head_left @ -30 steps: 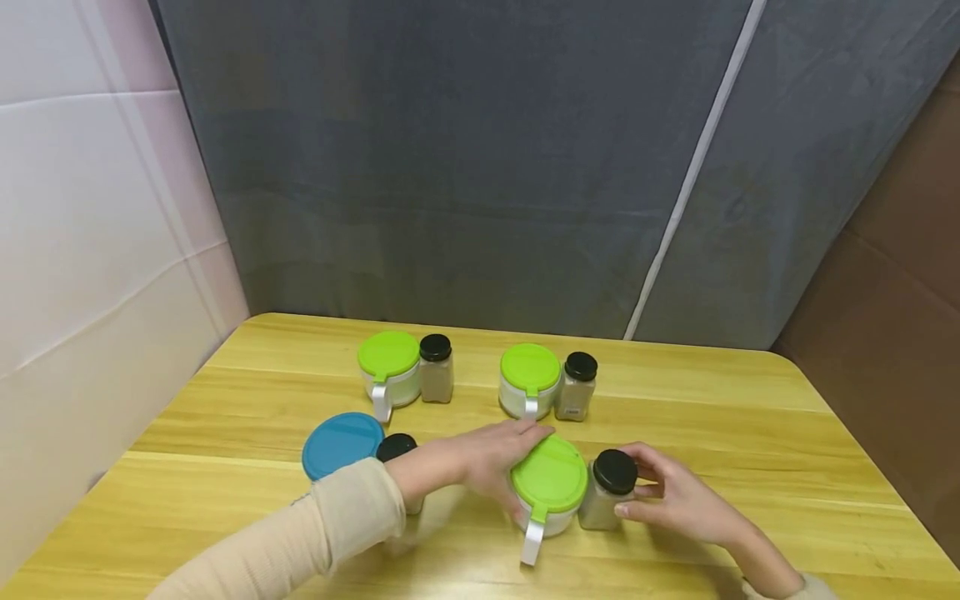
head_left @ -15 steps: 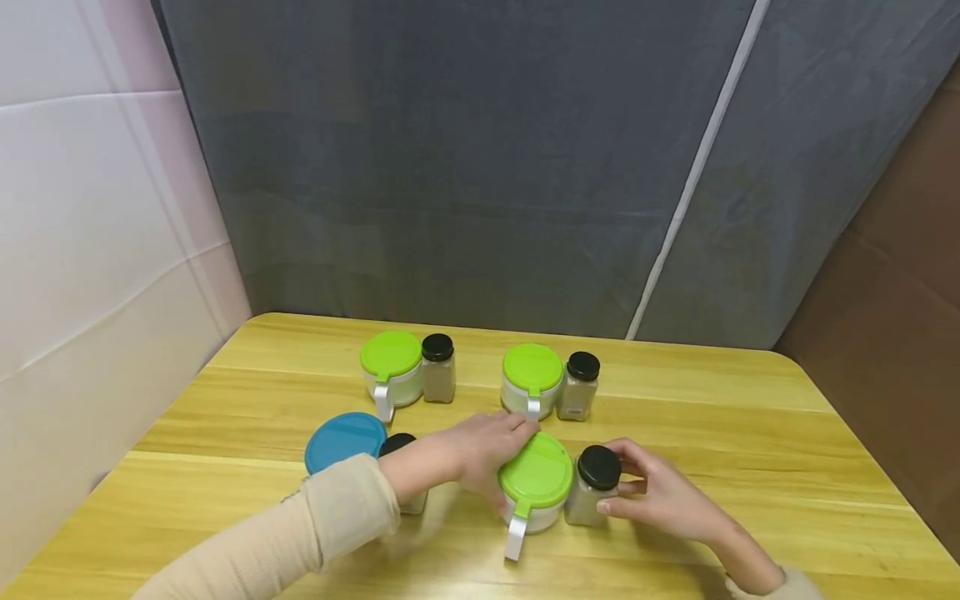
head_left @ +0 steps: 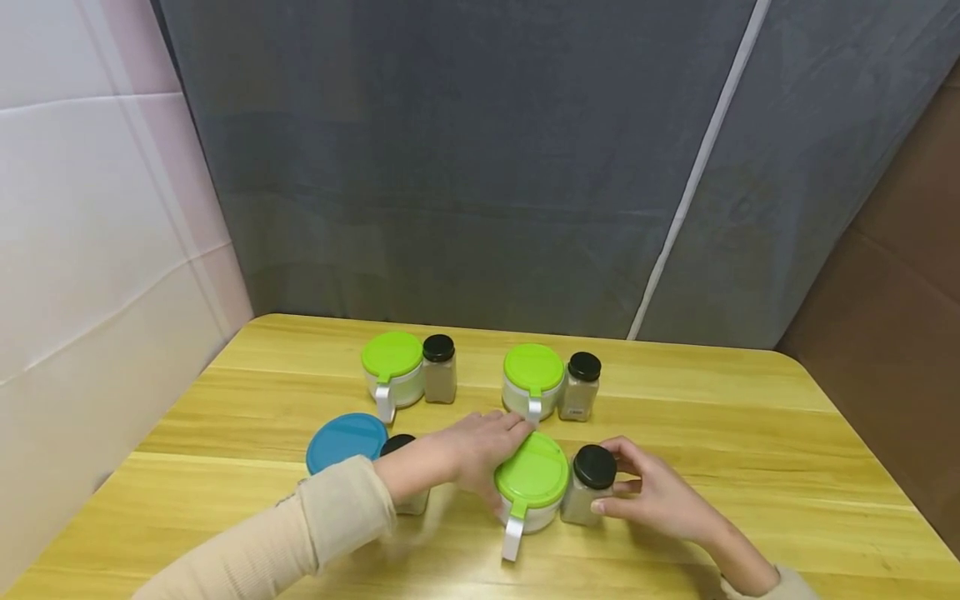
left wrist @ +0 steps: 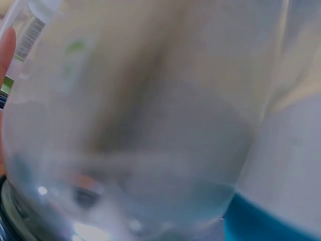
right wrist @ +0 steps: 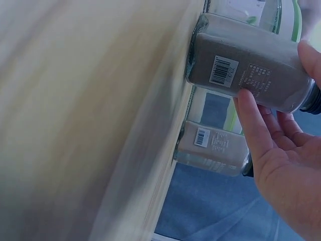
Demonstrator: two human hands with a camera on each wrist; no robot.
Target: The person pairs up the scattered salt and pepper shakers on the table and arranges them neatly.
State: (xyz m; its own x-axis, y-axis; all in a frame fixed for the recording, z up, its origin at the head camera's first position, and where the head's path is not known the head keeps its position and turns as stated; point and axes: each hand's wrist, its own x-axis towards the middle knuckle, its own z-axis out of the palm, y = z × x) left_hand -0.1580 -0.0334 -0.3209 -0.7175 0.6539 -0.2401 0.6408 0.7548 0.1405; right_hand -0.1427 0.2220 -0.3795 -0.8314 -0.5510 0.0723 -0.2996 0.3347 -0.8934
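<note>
My left hand (head_left: 478,450) grips the near seasoning pot (head_left: 532,472), white with a green lid and a pale handle pointing toward me. Its fingers reach behind the pot and the thumb lies along the left side. Just right of the pot stands a square spice jar (head_left: 582,500) with a black lid. My right hand (head_left: 667,502) holds that jar from the right between thumb and fingers; the right wrist view shows a barcode on the jar's grey side. Blurred clear glass (left wrist: 150,125) fills most of the left wrist view.
Behind stand two more green-lidded pots, left (head_left: 392,357) and right (head_left: 533,368), each with a black-lidded spice jar (head_left: 440,375) at its right. A blue lid (head_left: 345,443) and another spice jar (head_left: 398,444) are partly hidden by my left arm. A grey curtain (head_left: 450,167) hangs beyond the table (head_left: 720,400).
Both hands have moved left with the near green-lidded pot and the spice jar, mostly in the first half second. The pot has turned slightly. The back row stays put.
</note>
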